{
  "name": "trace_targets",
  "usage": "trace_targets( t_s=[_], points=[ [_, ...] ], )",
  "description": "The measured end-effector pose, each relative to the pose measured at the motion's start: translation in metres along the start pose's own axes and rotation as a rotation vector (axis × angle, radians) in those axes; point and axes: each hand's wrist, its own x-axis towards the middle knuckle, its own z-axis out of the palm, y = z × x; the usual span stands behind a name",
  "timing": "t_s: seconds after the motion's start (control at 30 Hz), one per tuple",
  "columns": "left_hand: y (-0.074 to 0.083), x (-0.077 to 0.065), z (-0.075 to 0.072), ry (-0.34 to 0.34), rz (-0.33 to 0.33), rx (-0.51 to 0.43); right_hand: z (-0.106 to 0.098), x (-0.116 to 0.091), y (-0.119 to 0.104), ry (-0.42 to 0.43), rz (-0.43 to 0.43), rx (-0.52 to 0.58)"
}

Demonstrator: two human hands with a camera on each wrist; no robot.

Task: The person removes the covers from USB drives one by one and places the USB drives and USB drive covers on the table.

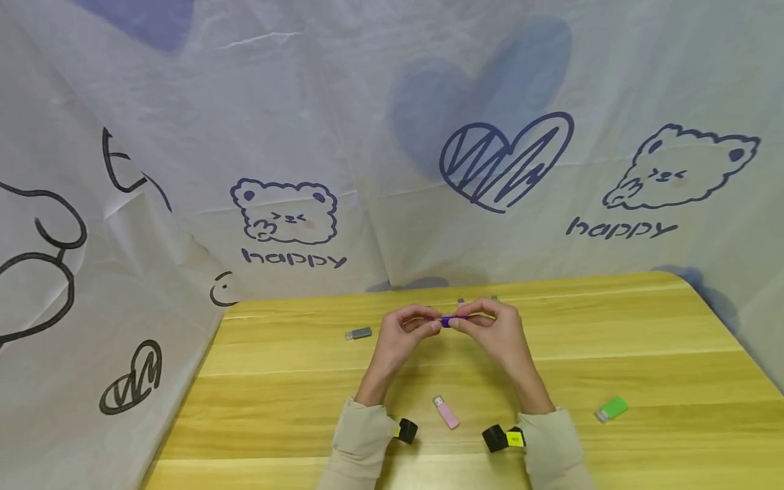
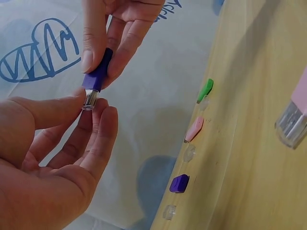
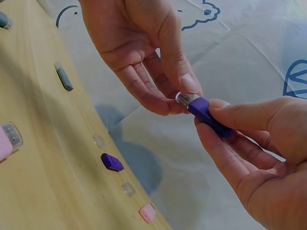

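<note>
Reader: What are the hands doing?

Describer: 2 bare hands meet over a wooden table (image 1: 275,408), near its far edge, holding 1 purple USB stick (image 1: 446,322) between them.

Reader: How does each hand hold it?

Describer: The left hand (image 1: 401,333) pinches the stick's clear end (image 2: 89,100) between thumb and fingers. The right hand (image 1: 499,330) grips the purple body, thumb on top and fingers curled beneath.

Reader: What lies around them?

Describer: A gray USB stick (image 1: 358,333) sits just left of the left hand. A pink USB stick (image 1: 448,414) lies nearer the body, between the forearms. A green USB stick (image 1: 614,407) lies right of the right forearm. The left wrist view shows a row along the table's edge: a green piece (image 2: 206,90), a pink piece (image 2: 194,129) and a purple piece (image 2: 179,183), with 3 small clear pieces (image 2: 190,153) among them.

Reader: And the background?

Describer: A pale cloth (image 1: 367,136) hangs behind, printed with hearts, 2 bear faces and the word "happy" under each bear.
</note>
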Motion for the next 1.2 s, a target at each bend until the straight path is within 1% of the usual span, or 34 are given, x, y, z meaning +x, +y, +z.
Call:
trace_targets(
  t_s=[0.27,0.37,0.6,0.87,1.2],
  points=[
    [0.0004,0.0003,0.0015,0.027,-0.004,0.015,0.0012,0.0016,0.0024,0.005,0.011,-0.043],
    [0.0003,0.0007,0.0022,0.028,0.002,0.023,0.0017,0.0009,0.0031,-0.007,0.020,-0.069],
    [-0.0006,0.0011,0.0032,0.034,0.042,0.054,0.0035,-0.0012,0.0037,-0.036,0.027,-0.093],
    [-0.0004,0.0010,0.0033,0.029,0.072,0.123,0.0038,-0.0004,0.0040,-0.081,0.051,-0.121],
    [-0.0015,0.0010,0.0013,0.020,0.057,0.137,0.0027,-0.0010,0.0052,-0.112,0.068,-0.124]
  ],
)
